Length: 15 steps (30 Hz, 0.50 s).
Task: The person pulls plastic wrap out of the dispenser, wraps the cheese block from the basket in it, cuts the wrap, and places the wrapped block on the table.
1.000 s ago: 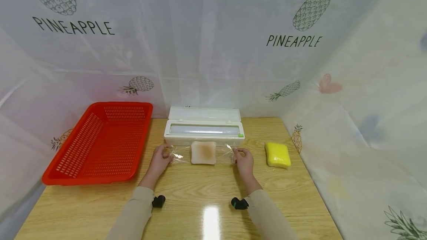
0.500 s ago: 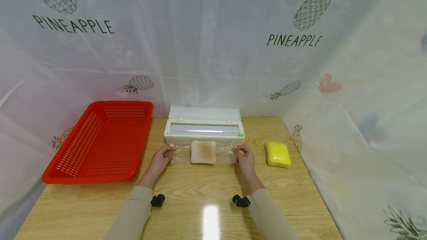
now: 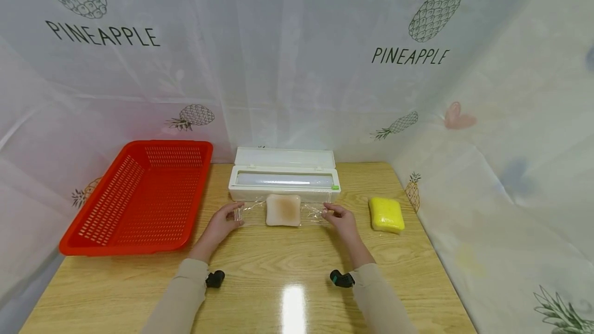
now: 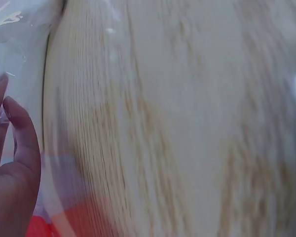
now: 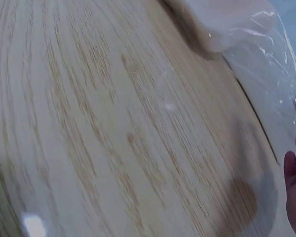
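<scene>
A toasted bread slice with a browned middle is wrapped in clear cling film, just in front of a white cling-film dispenser. Loose film sticks out on both sides of the bread. My left hand holds the left end between thumb and fingers; in the left wrist view, thumb and fingertip nearly meet around it. On the opposite side, my right hand has curled fingers on the right end of the film. The right wrist view cuts that hand off at its edge, partly hiding its grip.
A red plastic basket stands at the left of the wooden table. Over at the right lies a yellow square item with a shiny wrapped look. The dispenser's lid is raised against the pineapple-print curtain behind.
Both hands have shifted slightly outward, and their fingers have loosened a little on the film ends. The film looks more crumpled and the bread sits marginally farther back.
</scene>
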Motion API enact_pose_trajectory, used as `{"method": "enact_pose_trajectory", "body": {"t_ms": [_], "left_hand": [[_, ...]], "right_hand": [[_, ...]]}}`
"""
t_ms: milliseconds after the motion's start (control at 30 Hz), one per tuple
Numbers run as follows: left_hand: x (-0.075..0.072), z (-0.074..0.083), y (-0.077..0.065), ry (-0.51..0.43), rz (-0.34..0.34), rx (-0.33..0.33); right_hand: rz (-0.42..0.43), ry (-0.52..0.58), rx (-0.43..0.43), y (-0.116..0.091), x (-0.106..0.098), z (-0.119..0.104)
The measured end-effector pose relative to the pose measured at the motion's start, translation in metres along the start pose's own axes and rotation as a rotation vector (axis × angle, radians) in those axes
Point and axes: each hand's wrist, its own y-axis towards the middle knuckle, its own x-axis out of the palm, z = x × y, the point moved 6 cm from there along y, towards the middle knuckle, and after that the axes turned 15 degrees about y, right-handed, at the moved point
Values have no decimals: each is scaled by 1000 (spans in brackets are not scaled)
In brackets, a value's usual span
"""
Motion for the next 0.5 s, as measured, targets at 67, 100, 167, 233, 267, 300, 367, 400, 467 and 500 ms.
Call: {"method": "enact_pose_trajectory", "body": {"t_ms": [67,100,167,233,267,300,367,400,467,500], "left_hand": [[-1,1,0,16,-1,6],[-1,1,-1,24,0,9],[-1,1,-1,-1,-17,12],[0,0,-1,-69,-44,-6],[1,-1,-2,-101,-60,-10],[2,-1,-2,-133,-77,-17],[3,-3,-2,-162,-103,-29],[2,-4,-2,-157,-109,-39],[2,-5,-1,-131,-112,-44],[2,-5,-1,-114,-109,-48]], "right_hand": [[-43,9,12,0,-1,-2],[-67,17,20,1,-1,-4],[-105,32,28,-1,1,-9],[-126,44,38,-1,1,-12],[-132,51,47,-1,1,-12],[-133,57,57,-1,1,-11],[-125,67,73,-1,0,-7],[-124,71,81,1,-1,-4],[-136,67,79,3,-2,1],[-148,61,73,4,-3,3]]}}
